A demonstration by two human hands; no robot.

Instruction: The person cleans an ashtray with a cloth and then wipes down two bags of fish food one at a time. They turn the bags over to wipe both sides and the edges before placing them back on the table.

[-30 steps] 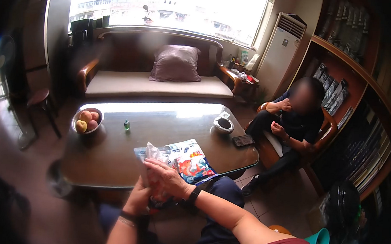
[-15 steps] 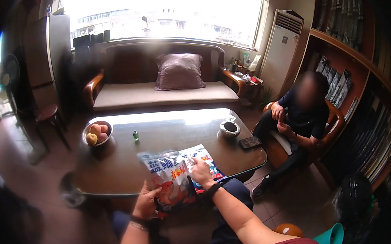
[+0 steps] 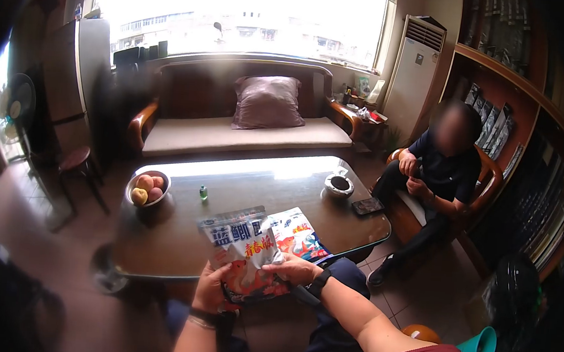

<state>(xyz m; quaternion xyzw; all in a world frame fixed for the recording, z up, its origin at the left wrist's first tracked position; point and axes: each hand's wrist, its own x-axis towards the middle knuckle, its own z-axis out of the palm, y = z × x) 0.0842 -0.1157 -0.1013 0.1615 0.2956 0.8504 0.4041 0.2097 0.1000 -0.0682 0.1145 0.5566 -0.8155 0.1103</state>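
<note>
A printed plastic pouch (image 3: 242, 244) with large blue and red characters and an orange fish picture is held upright above the near edge of the coffee table. My left hand (image 3: 212, 286) grips its lower left side, thumb on the front. On the right edge, my right hand (image 3: 294, 270) is closed round the pouch, its thumb on the front and its other fingers partly hidden. Just behind and to the right, a second, similar pouch (image 3: 298, 234) lies on the table, close to my right hand.
On the glass-topped coffee table (image 3: 161, 246) stand a bowl of peaches (image 3: 147, 189), a small green bottle (image 3: 203, 193), an ashtray (image 3: 339, 185) and a phone (image 3: 367, 206). A person (image 3: 447, 160) sits in a chair at the right. A sofa (image 3: 246, 135) stands beyond the table.
My right hand has moved down from the second pouch's area to the right edge of the held pouch. The held pouch now shows more squarely. The view has shifted slightly.
</note>
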